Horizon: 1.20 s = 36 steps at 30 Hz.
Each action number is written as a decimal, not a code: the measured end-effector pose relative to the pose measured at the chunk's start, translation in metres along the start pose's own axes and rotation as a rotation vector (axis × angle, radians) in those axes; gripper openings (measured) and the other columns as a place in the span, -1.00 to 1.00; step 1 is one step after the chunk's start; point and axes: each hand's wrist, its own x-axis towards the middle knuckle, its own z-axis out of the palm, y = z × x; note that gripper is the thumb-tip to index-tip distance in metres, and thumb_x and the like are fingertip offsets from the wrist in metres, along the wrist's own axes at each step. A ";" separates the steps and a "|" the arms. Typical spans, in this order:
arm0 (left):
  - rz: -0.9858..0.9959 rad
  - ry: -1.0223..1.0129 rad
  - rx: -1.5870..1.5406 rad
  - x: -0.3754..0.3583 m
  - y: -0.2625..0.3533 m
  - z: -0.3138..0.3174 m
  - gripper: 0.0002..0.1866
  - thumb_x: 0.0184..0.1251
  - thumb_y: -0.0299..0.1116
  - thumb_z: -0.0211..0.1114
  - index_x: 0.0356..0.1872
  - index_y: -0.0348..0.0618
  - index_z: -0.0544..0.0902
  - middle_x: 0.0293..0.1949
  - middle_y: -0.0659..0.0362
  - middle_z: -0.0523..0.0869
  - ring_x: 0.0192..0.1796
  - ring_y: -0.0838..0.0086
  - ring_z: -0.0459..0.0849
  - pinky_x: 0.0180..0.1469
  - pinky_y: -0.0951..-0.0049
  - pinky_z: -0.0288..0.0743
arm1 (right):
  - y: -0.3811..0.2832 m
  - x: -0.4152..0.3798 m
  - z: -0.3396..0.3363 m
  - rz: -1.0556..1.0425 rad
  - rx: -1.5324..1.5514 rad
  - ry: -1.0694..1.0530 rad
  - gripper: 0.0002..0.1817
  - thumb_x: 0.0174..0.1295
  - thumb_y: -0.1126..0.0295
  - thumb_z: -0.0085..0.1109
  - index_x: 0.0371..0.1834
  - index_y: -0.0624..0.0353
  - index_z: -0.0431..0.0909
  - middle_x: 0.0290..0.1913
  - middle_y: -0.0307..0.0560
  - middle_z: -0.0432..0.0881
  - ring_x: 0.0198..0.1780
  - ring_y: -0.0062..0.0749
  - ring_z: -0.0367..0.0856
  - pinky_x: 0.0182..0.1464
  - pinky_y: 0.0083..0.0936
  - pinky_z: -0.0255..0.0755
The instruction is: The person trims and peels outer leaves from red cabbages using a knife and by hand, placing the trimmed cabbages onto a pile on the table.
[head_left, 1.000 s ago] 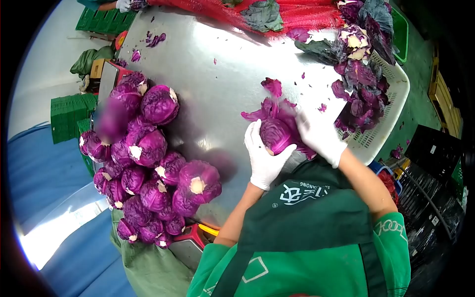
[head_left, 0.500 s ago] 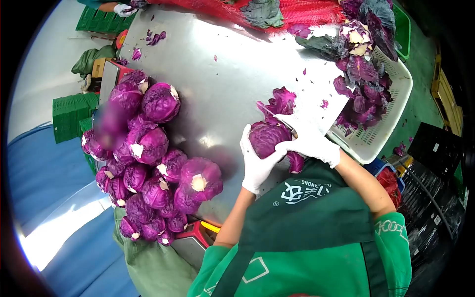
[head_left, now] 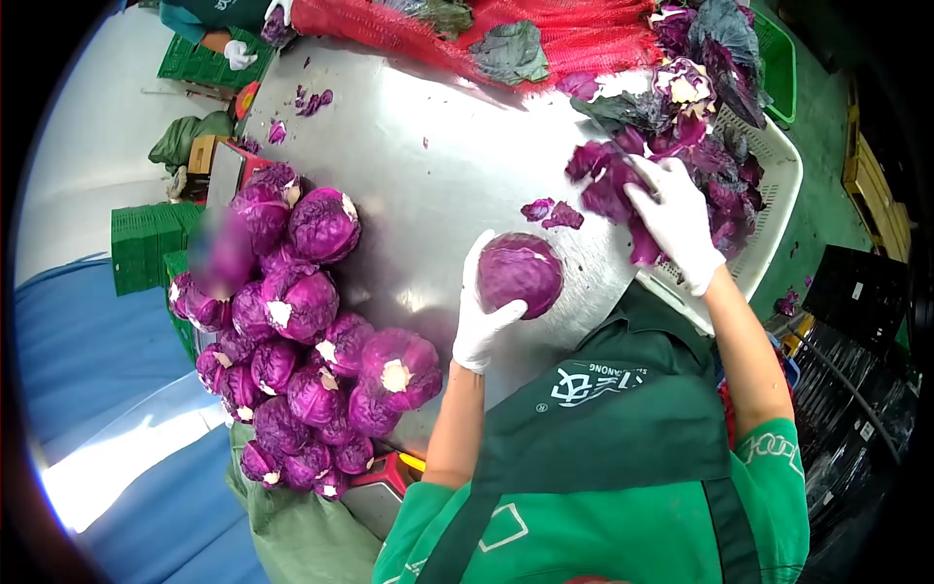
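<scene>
Evidently, on head view, cups cabbage (head_left: 520, 275) in left hand (head_left: 477, 319) toward near edge of tabletop (head_left: 428, 195); grips loose leaves (head_left: 608, 192) in right hand (head_left: 675, 222) beside basket (head_left: 784, 170) at right edge. Advisably, keep cabbage steady, leaves bunched.

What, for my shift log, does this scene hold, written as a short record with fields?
left hand: gloved, curled around a purple cabbage
right hand: gloved, at loose purple leaves; exact grip unclear
surface: shiny metal table
left side: piled cabbages
right side: white basket with leaves
far edge: red netting
</scene>
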 end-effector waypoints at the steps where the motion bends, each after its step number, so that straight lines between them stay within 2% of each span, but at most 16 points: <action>1: 0.046 -0.051 0.258 0.009 0.002 0.002 0.09 -0.08 -0.34 0.64 0.52 -0.20 0.17 0.38 0.00 0.41 0.40 0.17 0.44 0.46 0.15 0.35 | -0.025 -0.002 -0.009 -0.001 0.072 -0.025 -0.66 0.22 0.24 0.33 0.04 0.09 0.69 -0.19 0.05 0.63 -0.16 -0.10 0.64 -0.12 -0.31 0.54; 3: 0.128 -0.121 0.473 0.022 -0.007 0.002 0.08 -0.08 -0.32 0.65 0.51 -0.20 0.18 0.39 -0.04 0.39 0.42 0.16 0.42 0.45 0.15 0.35 | -0.039 -0.015 0.003 -0.053 0.377 -0.216 -0.58 0.24 0.10 0.36 0.04 0.13 0.69 -0.19 0.00 0.66 -0.14 -0.24 0.63 -0.02 -0.35 0.51; 7: 0.348 -0.248 0.870 0.036 -0.013 0.012 0.08 -0.08 -0.29 0.66 0.50 -0.19 0.21 0.41 -0.10 0.35 0.45 0.08 0.38 0.44 0.12 0.33 | -0.044 -0.031 0.028 0.111 0.412 -0.447 -0.36 0.20 -0.04 0.38 0.24 0.16 0.59 -0.01 -0.05 0.56 0.00 -0.28 0.58 0.04 -0.37 0.50; 9: 0.509 -0.327 1.190 0.033 -0.005 0.017 0.12 -0.11 -0.32 0.67 0.52 -0.19 0.17 0.43 -0.14 0.32 0.50 0.03 0.30 0.47 0.08 0.28 | -0.035 -0.036 0.038 0.106 0.490 -0.485 -0.32 0.18 -0.08 0.39 0.25 0.17 0.58 0.01 -0.03 0.60 -0.04 -0.29 0.60 0.05 -0.37 0.51; 10: 0.480 -0.306 1.292 0.027 0.002 0.021 0.16 -0.09 -0.32 0.67 0.55 -0.19 0.09 0.46 -0.14 0.25 0.53 0.03 0.25 0.52 0.04 0.19 | -0.037 -0.037 0.036 0.156 0.486 -0.506 -0.30 0.17 -0.07 0.40 0.25 0.19 0.58 0.04 -0.01 0.62 -0.06 -0.28 0.61 0.04 -0.38 0.52; 15: 0.250 0.065 0.960 -0.001 -0.030 0.023 0.18 0.03 -0.25 0.64 0.57 -0.24 -0.02 0.47 -0.22 0.19 0.53 0.06 0.20 0.54 0.11 0.10 | -0.032 -0.046 0.033 0.109 0.344 -0.411 -0.34 0.15 -0.06 0.41 0.14 0.26 0.64 -0.11 0.03 0.73 -0.19 -0.29 0.67 -0.05 -0.41 0.56; 17: -0.028 0.140 0.125 0.000 -0.040 0.044 0.12 0.00 -0.34 0.65 0.52 -0.28 0.05 0.42 -0.14 0.26 0.44 0.16 0.33 0.47 0.19 0.25 | -0.042 -0.048 0.025 0.104 0.398 -0.405 -0.43 0.20 -0.02 0.37 0.06 0.25 0.68 -0.21 0.03 0.74 -0.28 -0.21 0.69 -0.11 -0.41 0.58; 18: 0.016 0.210 0.266 0.004 -0.044 0.041 0.06 -0.02 -0.41 0.66 0.47 -0.27 0.11 0.35 -0.07 0.32 0.37 0.25 0.41 0.40 0.27 0.35 | -0.043 -0.049 0.025 0.083 0.401 -0.400 -0.47 0.22 0.00 0.35 0.05 0.25 0.68 -0.23 0.04 0.74 -0.29 -0.16 0.69 -0.15 -0.39 0.58; 19: 0.016 0.211 0.263 0.003 -0.045 0.040 0.06 -0.02 -0.41 0.66 0.47 -0.27 0.11 0.35 -0.07 0.32 0.37 0.25 0.41 0.40 0.27 0.35 | -0.044 -0.051 0.023 0.063 0.400 -0.394 -0.50 0.24 0.03 0.32 0.03 0.24 0.69 -0.26 0.05 0.73 -0.31 -0.11 0.70 -0.18 -0.38 0.57; 21: 0.116 0.166 0.594 0.002 -0.044 0.039 0.05 -0.03 -0.36 0.68 0.45 -0.18 0.15 0.33 -0.03 0.31 0.39 0.26 0.35 0.44 0.25 0.28 | -0.048 -0.054 0.013 0.084 0.351 -0.406 -0.53 0.25 0.06 0.31 0.02 0.22 0.69 -0.27 0.06 0.72 -0.32 -0.11 0.69 -0.19 -0.36 0.56; 25: 0.163 0.170 0.626 -0.004 -0.045 0.046 0.08 -0.09 -0.39 0.69 0.45 -0.22 0.15 0.32 -0.01 0.33 0.39 0.25 0.36 0.44 0.24 0.29 | -0.045 -0.062 0.015 0.168 0.278 -0.407 -0.58 0.27 0.12 0.26 0.05 0.18 0.68 -0.29 0.06 0.72 -0.36 -0.17 0.67 -0.20 -0.35 0.55; 27: 0.179 0.179 0.670 -0.006 -0.049 0.046 0.08 -0.10 -0.40 0.69 0.45 -0.22 0.16 0.34 -0.03 0.32 0.40 0.22 0.36 0.45 0.22 0.28 | -0.038 -0.063 0.019 0.192 0.460 -0.391 -0.53 0.24 0.13 0.28 0.11 0.19 0.64 -0.34 0.05 0.69 -0.40 -0.23 0.64 -0.21 -0.35 0.55; 29: 0.203 0.201 0.715 -0.006 -0.050 0.047 0.09 -0.12 -0.40 0.69 0.46 -0.22 0.16 0.35 -0.05 0.31 0.41 0.18 0.35 0.46 0.20 0.26 | -0.042 -0.061 0.019 0.200 0.489 -0.392 -0.62 0.20 0.23 0.25 0.00 0.25 0.62 -0.37 0.11 0.66 -0.38 -0.12 0.67 -0.21 -0.27 0.55; 31: 0.401 0.161 0.931 -0.007 -0.046 0.049 0.10 -0.17 -0.42 0.69 0.45 -0.23 0.18 0.39 -0.10 0.28 0.43 0.09 0.34 0.48 0.17 0.24 | -0.045 -0.062 0.023 0.170 0.220 -0.414 -0.75 0.14 0.37 0.21 -0.17 0.28 0.59 -0.35 0.21 0.66 -0.33 0.04 0.69 -0.19 -0.18 0.56; 35: 0.379 0.158 0.934 -0.006 -0.044 0.045 0.10 -0.17 -0.40 0.69 0.45 -0.22 0.19 0.41 -0.11 0.25 0.44 0.05 0.32 0.47 0.17 0.24 | -0.026 -0.065 0.030 0.226 0.206 -0.330 -0.82 0.07 0.50 0.10 -0.25 0.28 0.57 -0.40 0.27 0.63 -0.31 0.16 0.67 -0.16 -0.08 0.55; 36: 0.259 0.181 0.798 -0.006 -0.047 0.039 0.09 -0.15 -0.38 0.70 0.45 -0.21 0.19 0.40 -0.07 0.26 0.42 0.12 0.35 0.45 0.18 0.27 | -0.009 -0.062 0.036 0.109 0.110 -0.208 -0.80 0.05 0.52 0.06 -0.24 0.27 0.57 -0.41 0.27 0.64 -0.31 0.15 0.68 -0.16 -0.07 0.54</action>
